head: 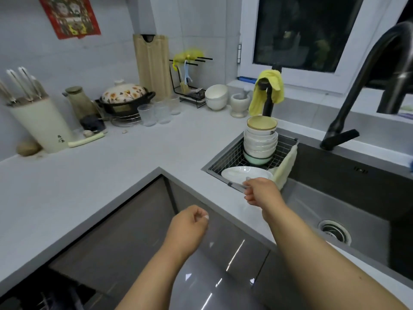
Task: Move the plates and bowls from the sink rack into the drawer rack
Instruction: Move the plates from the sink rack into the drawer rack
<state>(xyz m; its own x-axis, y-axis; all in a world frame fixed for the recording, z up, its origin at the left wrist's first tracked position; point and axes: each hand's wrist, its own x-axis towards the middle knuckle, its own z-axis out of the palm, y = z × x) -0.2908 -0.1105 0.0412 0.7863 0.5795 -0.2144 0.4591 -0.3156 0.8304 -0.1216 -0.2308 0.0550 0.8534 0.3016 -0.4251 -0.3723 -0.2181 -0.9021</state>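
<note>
Head view: your right hand [260,190] reaches over the near edge of the sink rack [232,153], fingers bent at the rim of the white plate [244,173] lying flat there (whether they actually grip it, you cannot tell). Behind the plate, a stack of bowls [261,139] stands in the same rack. Your left hand [190,224] hovers over the grey cabinet front [134,231], fingers curled loosely, holding nothing.
</note>
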